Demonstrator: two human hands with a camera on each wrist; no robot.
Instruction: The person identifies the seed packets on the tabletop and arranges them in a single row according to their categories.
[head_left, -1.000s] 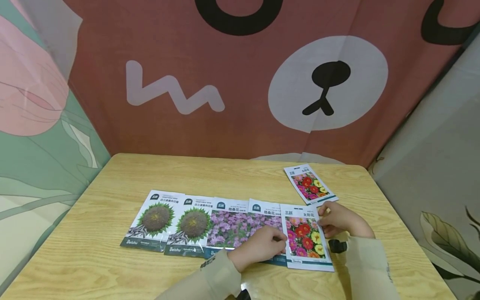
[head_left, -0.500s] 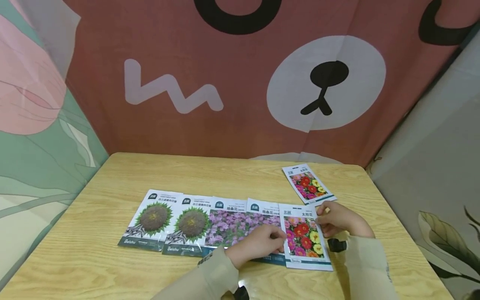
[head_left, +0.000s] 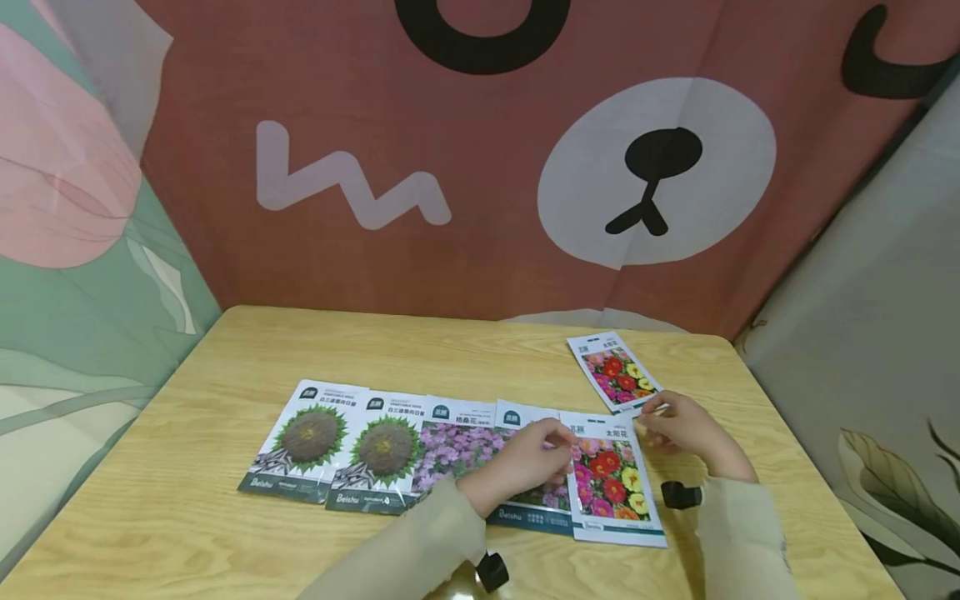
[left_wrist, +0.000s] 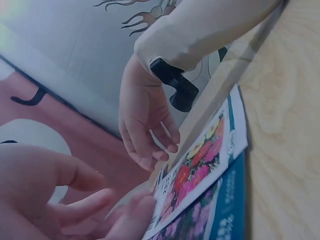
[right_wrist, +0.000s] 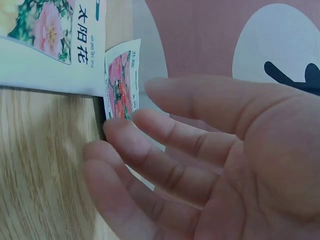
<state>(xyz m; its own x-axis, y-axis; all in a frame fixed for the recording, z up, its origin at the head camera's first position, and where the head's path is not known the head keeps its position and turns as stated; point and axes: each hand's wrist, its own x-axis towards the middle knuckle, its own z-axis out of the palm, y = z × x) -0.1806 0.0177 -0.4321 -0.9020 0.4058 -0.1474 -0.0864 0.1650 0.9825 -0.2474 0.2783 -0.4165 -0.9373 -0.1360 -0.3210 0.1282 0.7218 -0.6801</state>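
A row of seed packets lies on the table. At its right end is a packet with red, pink and yellow flowers, overlapping a purple-flower packet. My left hand is over the purple-flower packet, fingertips at the left edge of the red-flower one. In the left wrist view its fingers are loosely bent and the thumb stands apart. My right hand hovers by the top right corner of that packet, close to the lower end of a matching far packet. Its fingers are relaxed, with nothing between them and the thumb.
Two sunflower packets and another purple-flower packet continue the row leftward, edges overlapping. The wooden table ends at a cloth backdrop with a bear print. Black wrist cameras hang at both sleeves.
My left hand has lifted and slid toward the top of the packets, uncovering the purple packet's lower edge. My right hand has shifted slightly away from me, toward the far packet.
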